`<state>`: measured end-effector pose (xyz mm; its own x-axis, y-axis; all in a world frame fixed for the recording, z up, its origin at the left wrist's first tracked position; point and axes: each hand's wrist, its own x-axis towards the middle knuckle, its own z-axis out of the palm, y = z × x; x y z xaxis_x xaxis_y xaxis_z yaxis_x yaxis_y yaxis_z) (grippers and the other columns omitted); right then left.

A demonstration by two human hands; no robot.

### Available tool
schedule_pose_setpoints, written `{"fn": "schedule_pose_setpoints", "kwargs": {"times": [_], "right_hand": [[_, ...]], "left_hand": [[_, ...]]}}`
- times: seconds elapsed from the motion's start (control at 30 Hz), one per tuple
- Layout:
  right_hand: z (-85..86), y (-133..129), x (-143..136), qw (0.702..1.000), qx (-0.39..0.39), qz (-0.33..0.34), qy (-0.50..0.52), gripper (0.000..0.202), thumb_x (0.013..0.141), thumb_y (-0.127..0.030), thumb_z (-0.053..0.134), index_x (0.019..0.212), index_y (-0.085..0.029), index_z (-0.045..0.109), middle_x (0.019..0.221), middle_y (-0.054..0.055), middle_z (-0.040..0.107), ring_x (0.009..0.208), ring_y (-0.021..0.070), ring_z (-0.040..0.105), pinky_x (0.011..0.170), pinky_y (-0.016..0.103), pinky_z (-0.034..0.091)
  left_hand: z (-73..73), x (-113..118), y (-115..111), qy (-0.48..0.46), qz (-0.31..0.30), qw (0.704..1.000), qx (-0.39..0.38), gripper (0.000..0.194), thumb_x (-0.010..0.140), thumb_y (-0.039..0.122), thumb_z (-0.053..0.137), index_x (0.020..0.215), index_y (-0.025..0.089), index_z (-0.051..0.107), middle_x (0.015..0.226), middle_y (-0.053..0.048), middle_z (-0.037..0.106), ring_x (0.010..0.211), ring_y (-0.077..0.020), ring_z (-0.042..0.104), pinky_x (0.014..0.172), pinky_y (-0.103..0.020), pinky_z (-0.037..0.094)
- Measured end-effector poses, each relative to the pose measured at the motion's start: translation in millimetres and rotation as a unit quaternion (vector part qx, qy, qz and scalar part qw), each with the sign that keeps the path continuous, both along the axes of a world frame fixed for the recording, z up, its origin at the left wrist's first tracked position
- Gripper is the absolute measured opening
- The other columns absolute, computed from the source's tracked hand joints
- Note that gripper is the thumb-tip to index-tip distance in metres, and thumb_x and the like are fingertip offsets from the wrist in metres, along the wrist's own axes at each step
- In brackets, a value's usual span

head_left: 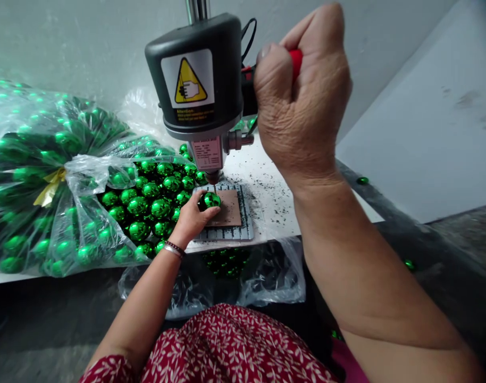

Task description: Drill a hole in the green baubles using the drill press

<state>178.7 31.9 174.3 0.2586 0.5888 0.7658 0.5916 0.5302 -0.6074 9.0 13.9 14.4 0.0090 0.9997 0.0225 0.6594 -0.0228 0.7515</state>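
Observation:
My left hand (pixel 190 215) grips a shiny green ball (pixel 210 200) and holds it on a brown pad (pixel 229 209) right under the bit of a small bench drill (pixel 201 80). The bit touches the top of the ball. My right hand (pixel 302 96) is raised close to the camera, its fingers closed around the red-tipped lever (pixel 295 61) on the right side of the drill. A grey ribbed base plate (pixel 246 227) lies beneath the pad.
A heap of loose green balls (pixel 155 197) lies left of the drill, beside a large clear plastic bag (pixel 39 181) stuffed with more. Another bag (pixel 227 271) hangs below the white table's front edge. Dark shavings (pixel 267 191) speckle the table. A stray ball (pixel 362 180) sits at right.

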Motion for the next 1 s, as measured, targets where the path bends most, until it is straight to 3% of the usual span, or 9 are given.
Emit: {"fn": "schedule_pose_setpoints", "kwargs": {"times": [0.33,0.63,1.0], "right_hand": [[-0.1,-2,0,1.0,-0.009,-0.003,-0.01,0.02,0.089,-0.03,0.039,0.078,-0.017,0.027,0.075,-0.004,0.032,0.067,0.0006,0.03,0.073,0.014,0.033],[-2.2,0,1,1.0,0.013,0.001,0.009,0.017,0.086,-0.026,0.04,0.077,-0.017,0.029,0.072,-0.003,0.032,0.066,0.0018,0.029,0.069,0.016,0.03],[-20.7,-14,-3,0.996,0.075,-0.05,-0.022,0.018,0.086,-0.031,0.038,0.077,-0.016,0.037,0.071,-0.002,0.041,0.064,0.0013,0.036,0.064,0.017,0.034]], "left_hand": [[-8.9,0,10,0.021,-0.067,0.997,0.033,0.062,0.065,0.026,0.077,0.125,0.02,0.06,0.121,-0.006,0.065,0.109,-0.0227,0.06,0.101,-0.037,0.045],[-19.8,3,7,-0.032,-0.056,0.998,0.021,0.063,0.066,0.03,0.076,0.127,0.023,0.059,0.107,-0.001,0.068,0.098,-0.0208,0.064,0.092,-0.032,0.049],[-31.2,4,8,-0.011,-0.062,0.997,0.051,0.066,0.067,0.033,0.076,0.129,0.021,0.057,0.107,-0.006,0.069,0.101,-0.024,0.064,0.094,-0.035,0.049]]}}
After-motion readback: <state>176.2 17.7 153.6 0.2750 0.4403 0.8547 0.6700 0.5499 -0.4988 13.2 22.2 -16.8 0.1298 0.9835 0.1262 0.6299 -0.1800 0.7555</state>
